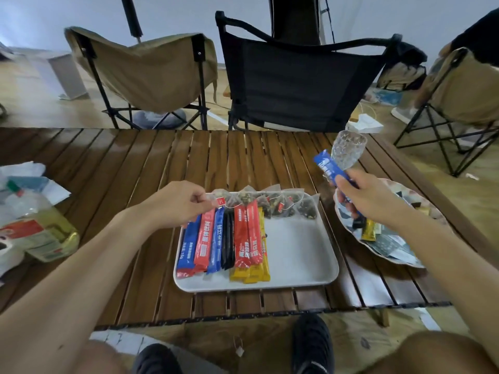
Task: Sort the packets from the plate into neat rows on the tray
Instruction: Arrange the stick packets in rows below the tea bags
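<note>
Fingers (359,178) of the right hand (370,201) are curled round a blue packet (330,168). They grip its lower half, so the long upper end slants up and away from them, close to a cut glass (348,149) just beyond. Beneath these fingers is the plate (405,261), heaped with mixed packets, on the worktop (135,171). To their left sits the tray (310,265). A row of stick packets (237,238) in blue, red, black and yellow fills its left part, and a row of tea bags (283,206) runs along its far edge. The left hand (178,203) pinches what looks like a tea-bag tag (220,201) at the tray's far left corner, fingertips closed together on it.

The step in hand looks like carrying the blue packet across to the stick row. To do it well, I judge the packet should be turned lengthwise to match the others. It should then be laid beside the blue ones rather than at the yellow end, with its lower end level with theirs. The only bare tray lies right of the yellow sticks, so some nudging may be needed. Swinging clear of the glass would avoid toppling it.
</note>
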`<state>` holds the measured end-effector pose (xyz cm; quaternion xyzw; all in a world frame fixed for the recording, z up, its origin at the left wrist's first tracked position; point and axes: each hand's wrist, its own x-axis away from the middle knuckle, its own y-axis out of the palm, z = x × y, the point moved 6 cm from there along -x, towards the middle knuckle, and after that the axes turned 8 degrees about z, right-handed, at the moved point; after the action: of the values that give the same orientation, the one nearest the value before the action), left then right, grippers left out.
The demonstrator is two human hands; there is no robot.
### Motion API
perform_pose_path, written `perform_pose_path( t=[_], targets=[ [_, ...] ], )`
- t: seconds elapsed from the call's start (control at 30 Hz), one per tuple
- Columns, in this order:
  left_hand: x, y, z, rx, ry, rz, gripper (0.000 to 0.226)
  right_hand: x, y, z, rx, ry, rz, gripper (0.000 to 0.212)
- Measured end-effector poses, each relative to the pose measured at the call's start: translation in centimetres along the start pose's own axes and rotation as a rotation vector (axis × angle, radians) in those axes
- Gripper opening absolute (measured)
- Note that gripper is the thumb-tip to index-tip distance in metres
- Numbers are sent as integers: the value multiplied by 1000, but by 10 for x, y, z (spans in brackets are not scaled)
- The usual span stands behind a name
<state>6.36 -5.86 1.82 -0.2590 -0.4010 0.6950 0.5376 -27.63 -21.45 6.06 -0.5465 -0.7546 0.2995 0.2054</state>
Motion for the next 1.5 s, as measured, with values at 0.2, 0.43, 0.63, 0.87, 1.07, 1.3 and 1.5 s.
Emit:
perform_pose_path(
  t=[0.2, 0.43, 0.63, 0.87, 1.07, 1.3, 1.5],
  targets=[
    [3, -5, -5, 32, -18, 4, 30, 19, 48, -39, 57, -144, -167, 12],
    [6, -7, -5, 24, -22, 10, 27, 21, 80, -42, 72, -68, -245, 21],
    [6, 1, -16, -102, -79, -129, 35, 25, 89, -48, 80, -42, -179, 27],
    [8, 20, -27, -160, -136, -309, 36, 36, 121, -76, -135, 86, -311, 19],
    [8, 30, -30, -158, -170, -392, 36, 43, 158, -97, -160, 133, -385, 21],
    [14, 9, -42, -37, -211, -322, 22, 41, 191, -114, -107, 177, -458, 30],
    [22, 5, -59, 44, -245, -311, 28, 39, 217, -125, -60, 119, -441, 33]
  ],
)
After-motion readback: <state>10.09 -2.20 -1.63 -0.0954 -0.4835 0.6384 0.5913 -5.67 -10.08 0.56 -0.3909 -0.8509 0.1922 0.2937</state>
